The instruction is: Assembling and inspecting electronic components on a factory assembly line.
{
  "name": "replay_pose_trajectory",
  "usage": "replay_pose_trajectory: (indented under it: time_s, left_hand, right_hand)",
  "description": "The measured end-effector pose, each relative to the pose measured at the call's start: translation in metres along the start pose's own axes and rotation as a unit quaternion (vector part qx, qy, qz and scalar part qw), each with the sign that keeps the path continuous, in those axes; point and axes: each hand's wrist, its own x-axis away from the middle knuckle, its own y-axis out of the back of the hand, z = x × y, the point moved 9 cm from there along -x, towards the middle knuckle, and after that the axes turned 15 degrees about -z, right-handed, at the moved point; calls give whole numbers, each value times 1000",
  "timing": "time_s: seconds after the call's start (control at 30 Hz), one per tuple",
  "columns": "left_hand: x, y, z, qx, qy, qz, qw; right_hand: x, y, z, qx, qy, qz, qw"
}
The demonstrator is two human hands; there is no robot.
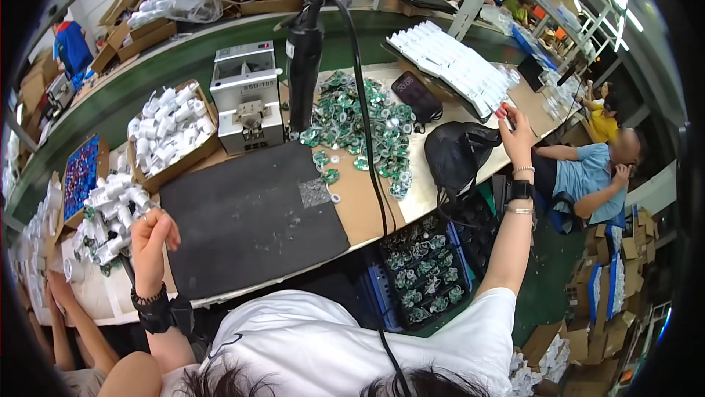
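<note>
My left hand [153, 241] is raised over the left edge of a black mat [253, 213], its fingers curled in and nothing showing in them. Just left of it lies a heap of white plastic housings [110, 210], some with green circuit boards. My right hand [517, 132] stretches to the far right. Its fingertips come together at the near right corner of a tray of white parts in rows [448, 63]; what they pinch is too small to make out. Below that hand sits a black bag [459, 153].
Small green circuit boards [360, 118] are piled mid-table. A grey machine [247, 96], a black tool hanging on a cable [303, 66], a box of white housings [170, 129] and a dark pouch [417, 96] stand around. Crates of boards [426, 272] sit below the edge. A co-worker's arms [70, 316] reach in at left.
</note>
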Motion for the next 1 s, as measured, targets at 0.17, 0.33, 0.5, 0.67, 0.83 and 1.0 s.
replay_pose_trajectory:
  time_s: [0.17,0.33,0.5,0.67,0.83,1.0]
  left_hand:
    - [-6,-15,9,-13,38,23,999]
    - [-1,-33,19,-79,52,70,993]
    - [4,-22,30,-87,71,70,991]
    - [2,-23,33,-99,77,58,990]
    - [0,-36,33,-98,82,68,989]
    - [2,-36,31,-94,85,68,990]
  right_hand:
    - [17,-60,-115,-116,-260,-25,958]
    - [55,-103,-129,-269,-556,7,786]
    - [75,-131,-126,-447,-623,-6,642]
    - [70,-142,-97,-536,-601,32,591]
    - [70,-146,-107,-550,-590,26,591]
    - [61,-142,-100,-564,-544,10,621]
